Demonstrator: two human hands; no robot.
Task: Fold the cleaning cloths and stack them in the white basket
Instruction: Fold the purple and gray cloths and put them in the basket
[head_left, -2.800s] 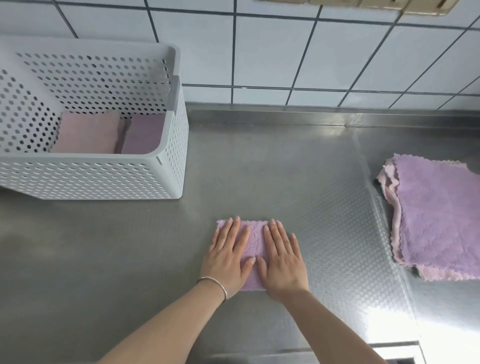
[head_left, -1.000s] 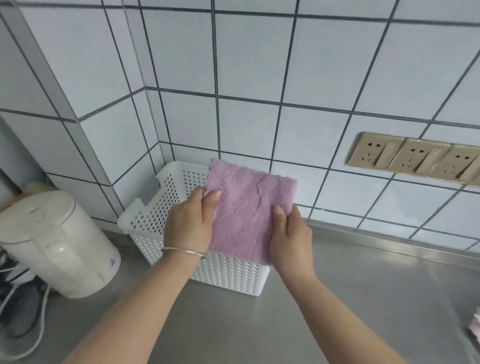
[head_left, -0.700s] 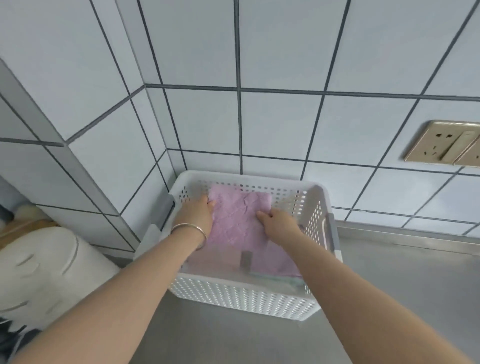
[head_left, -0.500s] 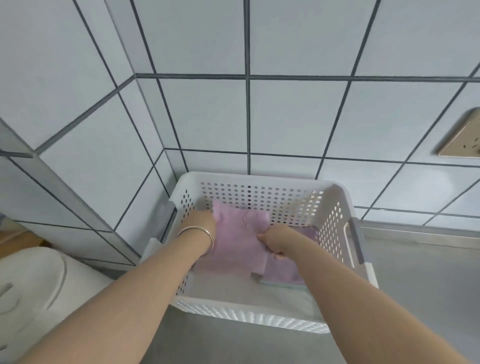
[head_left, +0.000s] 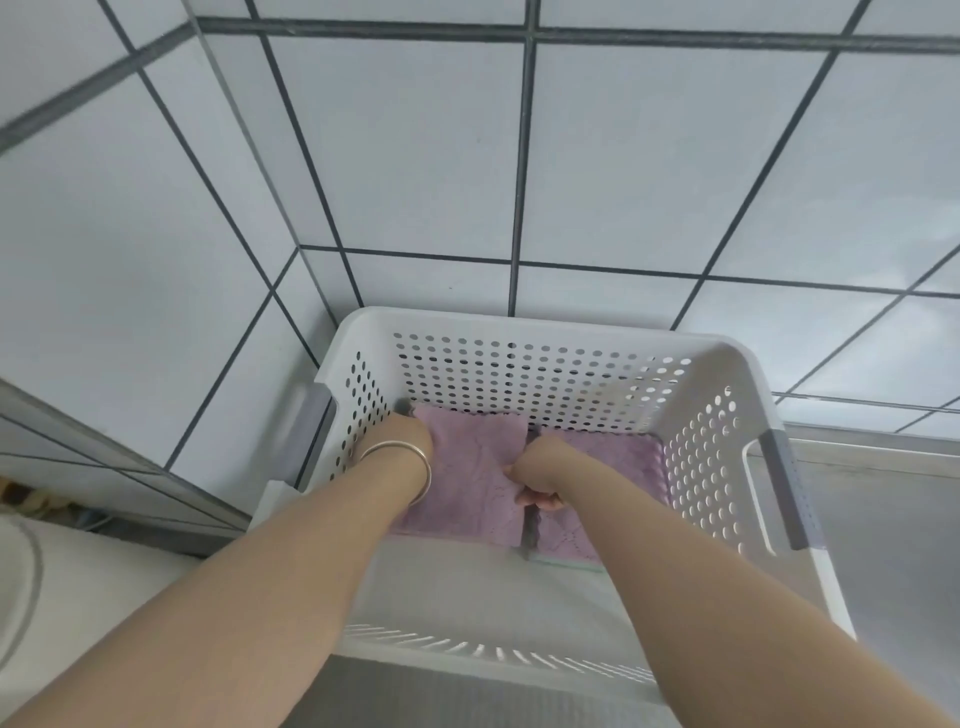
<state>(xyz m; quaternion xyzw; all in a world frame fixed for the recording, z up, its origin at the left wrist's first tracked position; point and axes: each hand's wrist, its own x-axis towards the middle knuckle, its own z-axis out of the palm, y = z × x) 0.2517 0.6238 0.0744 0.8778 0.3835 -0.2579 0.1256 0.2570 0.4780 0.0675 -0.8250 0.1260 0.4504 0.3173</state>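
Both hands are down inside the white basket (head_left: 561, 332), which stands on the steel desk (head_left: 883, 545) in the corner of the tiled wall (head_left: 415, 156). The folded purple cloth (head_left: 475, 470) lies flat in the left half of the basket, its far edge close to the perforated back wall. To its right lies a second purple stack (head_left: 618, 457), and a narrow dark gap runs between the two, from the back wall toward the person.

The left hand (head_left: 410, 434), with a silver bangle (head_left: 415, 467) on the wrist, is at the left edge of the folded cloth, near the back left corner. Its fingers are hidden behind the wrist and the cloth, so I cannot tell whether they pinch the edge or only press on it. The right hand (head_left: 537, 470) is at the right edge of the same cloth, just above the gap. Its fingers (head_left: 540, 503) are curled, and they seem to hold that edge, though the exact grip is partly hidden.

The relation that matters now is this: the cloth lies between the two hands, directly under them, with its longer side running from the back wall toward the person, parallel to the neighbouring stack. I judge that the cloth is already placed, so the next move should be only to let go and lift both hands straight up. The right hand is nearer to the gap, and if it pulls sideways it may drag the right edge over the other stack.
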